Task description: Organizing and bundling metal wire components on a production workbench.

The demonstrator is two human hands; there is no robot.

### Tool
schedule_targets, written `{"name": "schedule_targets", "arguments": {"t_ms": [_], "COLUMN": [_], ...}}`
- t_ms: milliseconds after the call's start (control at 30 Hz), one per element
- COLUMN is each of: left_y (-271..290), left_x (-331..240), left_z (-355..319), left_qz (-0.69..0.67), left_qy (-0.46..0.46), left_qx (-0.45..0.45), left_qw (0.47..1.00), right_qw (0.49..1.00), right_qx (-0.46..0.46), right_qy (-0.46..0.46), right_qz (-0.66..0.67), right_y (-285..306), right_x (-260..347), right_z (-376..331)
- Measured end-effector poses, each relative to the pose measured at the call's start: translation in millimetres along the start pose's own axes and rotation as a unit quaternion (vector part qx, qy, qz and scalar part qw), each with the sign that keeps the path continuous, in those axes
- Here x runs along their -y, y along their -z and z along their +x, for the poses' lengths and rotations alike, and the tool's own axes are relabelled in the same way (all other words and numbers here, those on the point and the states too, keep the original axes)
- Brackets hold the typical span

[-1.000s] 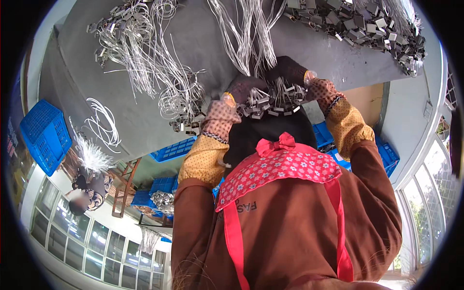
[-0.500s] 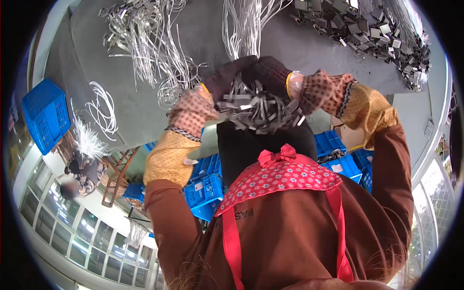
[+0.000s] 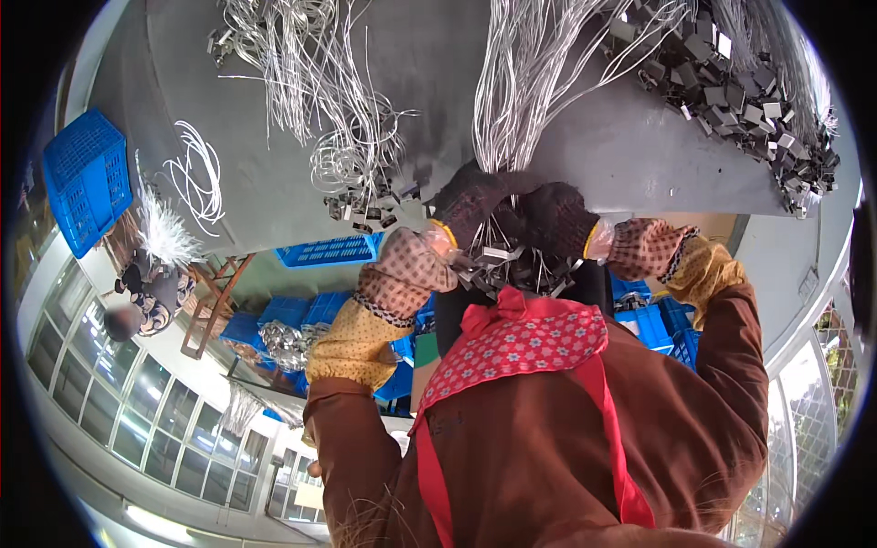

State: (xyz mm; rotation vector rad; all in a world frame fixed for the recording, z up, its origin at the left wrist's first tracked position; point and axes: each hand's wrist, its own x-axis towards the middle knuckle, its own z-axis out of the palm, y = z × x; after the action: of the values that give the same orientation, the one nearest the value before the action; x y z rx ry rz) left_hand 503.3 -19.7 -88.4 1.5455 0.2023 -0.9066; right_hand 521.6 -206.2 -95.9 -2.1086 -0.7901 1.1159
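Both my hands wear dark knitted gloves with yellow cuffs. My left hand (image 3: pixel 470 201) and my right hand (image 3: pixel 559 219) are closed side by side around a thick bundle of pale wires (image 3: pixel 516 100) at the near table edge. The bundle's loose strands run away from me across the table. Below my hands hangs a cluster of grey metal and dark pieces (image 3: pixel 512 265), against my apron. The gloves hide the wires inside my grip.
The grey table (image 3: pixel 630 137) carries a wire heap (image 3: pixel 352 128) with small dark pieces at left and a pile of dark rectangular pieces (image 3: pixel 740 100) at right. Blue crates (image 3: pixel 87 183) stand left and below. A person (image 3: pixel 155 292) sits at far left.
My hands and the bundle have come down toward my body, and the wires have been drawn nearer. The hanging pieces, spread wide before, now sit partly under the gloves. The view has shifted.
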Motion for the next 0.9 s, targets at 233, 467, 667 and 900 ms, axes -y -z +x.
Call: {"name": "schedule_targets", "arguments": {"t_ms": [233,467,667,900], "left_y": [-3.4,-9.1,-23.8,-56.2], "left_x": [17.3,28.0,90.6,45.1], "left_z": [18.1,10.9,-0.6,-53.4], "left_qz": [0.098,0.135,0.018,-0.028], "left_qy": [-0.024,-0.011,-0.110,-0.114], "left_qx": [-0.069,-0.042,-0.067,-0.052], "left_qw": [0.993,0.990,0.991,0.992], "right_qw": [0.992,0.975,0.944,0.529], "right_qx": [-0.005,0.215,0.059,-0.032], "right_qy": [-0.084,-0.017,0.064,0.080], "right_qz": [0.091,0.052,0.318,0.844], "right_y": [14.9,74.9,80.2,-21.0], "right_x": [14.9,17.8,-38.6,49.1], "right_z": [-16.5,-6.2,4.7,-0.1]}}
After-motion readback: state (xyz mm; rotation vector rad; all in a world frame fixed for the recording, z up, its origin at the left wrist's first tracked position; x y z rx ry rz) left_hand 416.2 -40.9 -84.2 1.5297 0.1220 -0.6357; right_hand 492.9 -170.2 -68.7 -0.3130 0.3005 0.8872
